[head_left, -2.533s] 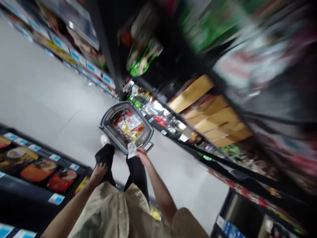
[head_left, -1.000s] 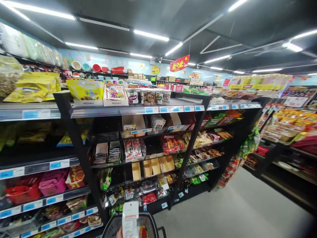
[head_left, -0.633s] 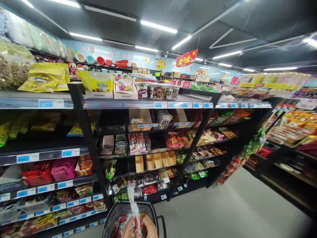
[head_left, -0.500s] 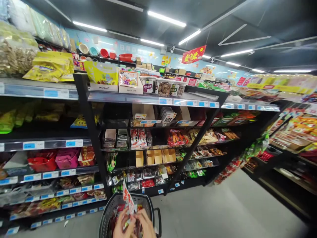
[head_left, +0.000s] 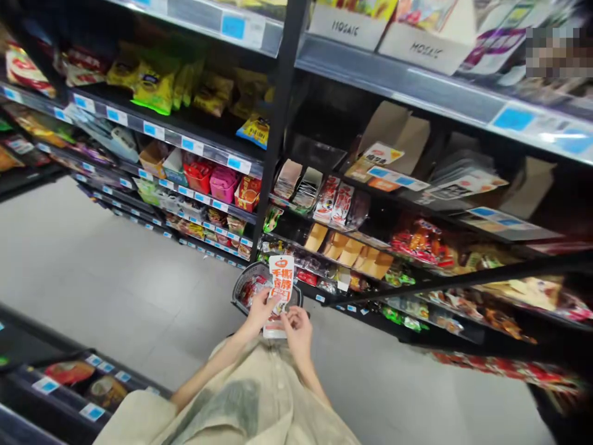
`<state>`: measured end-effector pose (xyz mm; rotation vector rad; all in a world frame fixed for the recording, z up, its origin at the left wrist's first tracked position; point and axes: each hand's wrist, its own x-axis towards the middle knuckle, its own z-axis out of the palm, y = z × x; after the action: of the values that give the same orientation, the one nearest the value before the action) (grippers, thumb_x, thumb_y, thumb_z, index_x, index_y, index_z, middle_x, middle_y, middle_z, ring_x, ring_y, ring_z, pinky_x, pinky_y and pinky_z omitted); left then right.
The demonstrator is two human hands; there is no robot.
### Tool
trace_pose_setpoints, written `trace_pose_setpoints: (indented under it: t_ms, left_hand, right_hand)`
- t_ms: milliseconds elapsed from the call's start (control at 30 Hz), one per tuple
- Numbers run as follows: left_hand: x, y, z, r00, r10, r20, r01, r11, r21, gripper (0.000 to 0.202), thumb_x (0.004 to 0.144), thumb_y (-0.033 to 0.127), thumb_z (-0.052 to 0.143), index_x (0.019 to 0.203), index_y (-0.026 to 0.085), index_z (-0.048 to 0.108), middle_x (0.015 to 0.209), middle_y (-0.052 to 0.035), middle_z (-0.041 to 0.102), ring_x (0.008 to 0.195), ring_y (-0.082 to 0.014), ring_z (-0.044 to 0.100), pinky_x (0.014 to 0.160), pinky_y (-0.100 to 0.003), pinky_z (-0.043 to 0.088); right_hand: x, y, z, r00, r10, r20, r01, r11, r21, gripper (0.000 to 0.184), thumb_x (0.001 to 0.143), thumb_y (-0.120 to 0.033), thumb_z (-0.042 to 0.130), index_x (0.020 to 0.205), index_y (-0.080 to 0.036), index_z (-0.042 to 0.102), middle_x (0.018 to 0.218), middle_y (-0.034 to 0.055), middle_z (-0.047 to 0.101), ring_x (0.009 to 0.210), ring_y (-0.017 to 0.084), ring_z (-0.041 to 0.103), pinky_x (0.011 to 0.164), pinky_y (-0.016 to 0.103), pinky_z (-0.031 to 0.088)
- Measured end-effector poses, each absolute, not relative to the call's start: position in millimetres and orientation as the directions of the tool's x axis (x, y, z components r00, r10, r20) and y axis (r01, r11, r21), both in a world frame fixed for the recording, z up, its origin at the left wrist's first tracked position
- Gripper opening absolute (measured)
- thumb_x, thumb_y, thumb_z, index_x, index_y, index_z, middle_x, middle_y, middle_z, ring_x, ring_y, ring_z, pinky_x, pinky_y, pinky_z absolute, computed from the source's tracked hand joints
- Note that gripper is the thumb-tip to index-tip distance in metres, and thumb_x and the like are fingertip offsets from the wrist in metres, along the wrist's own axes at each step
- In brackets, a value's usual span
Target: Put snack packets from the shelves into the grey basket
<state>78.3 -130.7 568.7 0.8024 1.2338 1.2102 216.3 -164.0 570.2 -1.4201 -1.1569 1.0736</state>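
The left hand [head_left: 259, 307] and right hand [head_left: 299, 326] pinch the printed packet [head_left: 281, 276] between shirt [head_left: 278, 389] and basket [head_left: 244, 277], apparently in a handling or inspecting step, where turning it would call for one hand loosening.

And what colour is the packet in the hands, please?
The packet is mainly white and orange-red, seen in the head view.
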Motion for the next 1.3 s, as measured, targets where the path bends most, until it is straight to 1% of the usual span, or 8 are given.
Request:
trace_pose_setpoints:
  t_ms: [167,267,400,633,767,900,1100,1300]
  left_hand:
    - [77,-133,572,-0.15,0.958,-0.244,-0.268,0.199,0.943,0.046,0.081,0.052,0.076,0.103,0.011,0.073,0.102,-0.0128,0.078,0.089,-0.0234,0.069,0.083,-0.031,0.052]
    - [78,-134,573,-0.158,0.95,-0.269,-0.29,0.215,0.933,0.047,0.081,0.052,0.076,0.105,0.011,0.073,0.104,-0.0135,0.078,0.092,-0.0244,0.07,0.084,-0.032,0.053]
    - [81,-134,571,-0.125,0.953,-0.276,-0.26,0.237,0.936,0.046,0.081,0.055,0.077,0.098,0.012,0.072,0.098,-0.0114,0.078,0.089,-0.0237,0.07,0.081,-0.031,0.053]
    - [90,-129,558,0.08,0.966,-0.245,-0.279,0.258,0.925,0.047,0.076,0.056,0.08,0.098,0.016,0.07,0.093,-0.0093,0.078,0.088,-0.024,0.073,0.082,-0.034,0.055]
    - [92,-134,544,0.185,0.926,-0.33,-0.293,0.372,0.881,0.049,0.074,0.059,0.079,0.096,0.017,0.067,0.091,-0.0093,0.079,0.077,-0.024,0.075,0.076,-0.035,0.056]
    - [87,-139,535,0.228,0.912,-0.341,-0.27,0.396,0.878,0.043,0.076,0.055,0.076,0.095,0.018,0.067,0.09,-0.0087,0.079,0.076,-0.0234,0.074,0.075,-0.035,0.055]
    - [73,-143,524,0.182,0.932,-0.314,-0.251,0.353,0.902,0.037,0.076,0.051,0.072,0.092,0.018,0.067,0.084,-0.0062,0.077,0.073,-0.0215,0.07,0.072,-0.032,0.051]
    - [66,-144,506,0.104,0.942,-0.319,-0.24,0.335,0.911,0.049,0.074,0.065,0.07,0.091,0.02,0.066,0.083,-0.006,0.077,0.07,-0.0216,0.068,0.066,-0.032,0.049]
  right_hand:
    - [219,-163,569,0.14,0.99,-0.017,0.263,-0.053,-0.963,0.035,0.077,-0.048,0.08,0.091,-0.018,0.068,0.06,-0.0085,0.047,0.054,0.011,0.044,0.054,0.022,0.04]
    - [224,-159,571,0.034,0.999,-0.005,0.358,-0.017,-0.934,0.031,0.08,-0.047,0.077,0.086,-0.017,0.073,0.068,-0.0028,0.057,0.061,0.013,0.05,0.059,0.024,0.041]
    - [225,-160,566,-0.078,0.991,-0.111,0.29,-0.084,-0.953,0.036,0.084,-0.051,0.072,0.079,-0.016,0.074,0.071,0.0023,0.068,0.067,0.017,0.059,0.061,0.025,0.046]
    - [250,-147,556,0.19,0.97,-0.152,0.15,-0.182,-0.972,0.047,0.08,-0.061,0.074,0.075,-0.014,0.075,0.067,0.005,0.072,0.059,0.017,0.06,0.056,0.026,0.049]
    - [284,-109,573,0.307,0.944,-0.119,0.084,-0.152,-0.985,0.052,0.077,-0.063,0.076,0.091,-0.013,0.078,0.081,0.0086,0.078,0.069,0.021,0.068,0.064,0.031,0.056]
    - [314,-62,603,0.344,0.938,-0.046,0.044,-0.066,-0.997,0.057,0.077,-0.061,0.078,0.108,-0.013,0.077,0.104,0.0133,0.08,0.087,0.026,0.074,0.079,0.037,0.06]
    - [335,8,634,0.368,0.929,0.047,0.054,0.029,-0.998,0.062,0.076,-0.059,0.079,0.113,-0.009,0.076,0.105,0.0162,0.08,0.089,0.027,0.075,0.082,0.04,0.061]
    - [332,122,675,0.28,0.933,0.225,0.271,0.148,-0.951,0.063,0.075,-0.067,0.074,0.104,-0.01,0.077,0.102,0.0157,0.081,0.092,0.03,0.075,0.084,0.042,0.059]
